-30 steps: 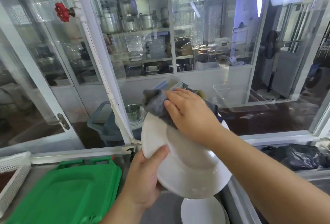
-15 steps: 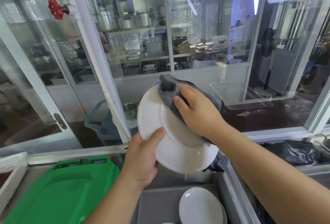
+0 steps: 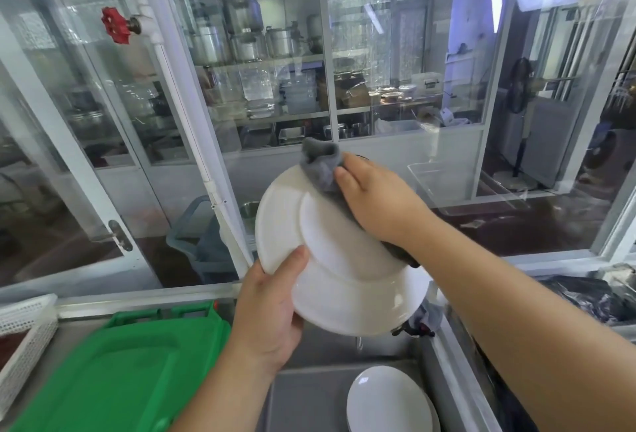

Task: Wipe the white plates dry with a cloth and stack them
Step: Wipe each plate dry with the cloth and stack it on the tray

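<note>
Hands, head view: left hand (image 3: 272, 314) grips the lower-left rim of the held plate (image 3: 330, 259), thumb curled over the near face, fingers hidden behind it; right hand (image 3: 378, 201) lies with fingers nearly straight on the cloth (image 3: 321, 165), pressing it against the plate's upper right.
Held plate: white, tilted up on edge in the air, its ringed face toward the camera; this looks like the underside, though that is a judgement.
Cloth: grey, bunched at the top edge of the held plate, a darker part trailing out below the right wrist and behind the plate's lower right rim.
Stack: more white plates (image 3: 389, 400) lie flat below the held plate, near the bottom edge of the view, on the steel tabletop (image 3: 303, 393); how many are in the pile I cannot tell.
Beside the held plate: green tray (image 3: 113, 366) down to its left, white basket (image 3: 24, 328) further left, black bag (image 3: 592, 297) to its right, glass wall (image 3: 395, 87) behind it.
Step in hand: wiping this face of the plate, the cloth at the top rim.
Next move, as I judge it: sweep the cloth over the remaining face and rim, turn the plate to check the other side, then lower it flat onto the stack below; the left grip must hold firm on a possibly wet rim.
</note>
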The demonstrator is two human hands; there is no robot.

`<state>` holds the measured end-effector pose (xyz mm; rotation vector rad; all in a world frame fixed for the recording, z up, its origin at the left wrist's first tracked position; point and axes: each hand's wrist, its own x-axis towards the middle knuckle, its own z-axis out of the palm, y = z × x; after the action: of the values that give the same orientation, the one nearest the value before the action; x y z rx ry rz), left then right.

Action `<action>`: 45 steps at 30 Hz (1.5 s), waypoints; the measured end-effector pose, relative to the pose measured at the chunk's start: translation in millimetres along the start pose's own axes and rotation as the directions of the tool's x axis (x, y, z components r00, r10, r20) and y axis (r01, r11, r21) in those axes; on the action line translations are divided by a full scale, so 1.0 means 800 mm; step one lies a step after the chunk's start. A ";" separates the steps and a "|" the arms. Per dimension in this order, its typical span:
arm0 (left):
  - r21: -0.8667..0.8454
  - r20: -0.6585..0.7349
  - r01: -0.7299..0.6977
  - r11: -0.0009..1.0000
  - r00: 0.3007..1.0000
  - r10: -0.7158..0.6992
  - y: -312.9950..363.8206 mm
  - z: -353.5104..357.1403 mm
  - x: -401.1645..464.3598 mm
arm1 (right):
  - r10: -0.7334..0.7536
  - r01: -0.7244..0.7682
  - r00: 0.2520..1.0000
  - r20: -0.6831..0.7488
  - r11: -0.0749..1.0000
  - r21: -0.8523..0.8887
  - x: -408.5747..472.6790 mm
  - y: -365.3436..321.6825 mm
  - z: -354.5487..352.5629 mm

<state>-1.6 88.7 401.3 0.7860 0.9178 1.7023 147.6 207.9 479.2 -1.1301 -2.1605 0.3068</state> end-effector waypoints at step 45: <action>0.173 0.165 0.201 0.964 0.959 -0.230 0.067 -0.017 0.023 | 0.626 -0.368 0.771 0.115 0.292 0.882 -0.084 0.074 -0.026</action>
<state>-42.7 92.3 442.4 0.8955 0.9779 1.3566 226.2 187.7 434.9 -1.0602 -0.9910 1.3282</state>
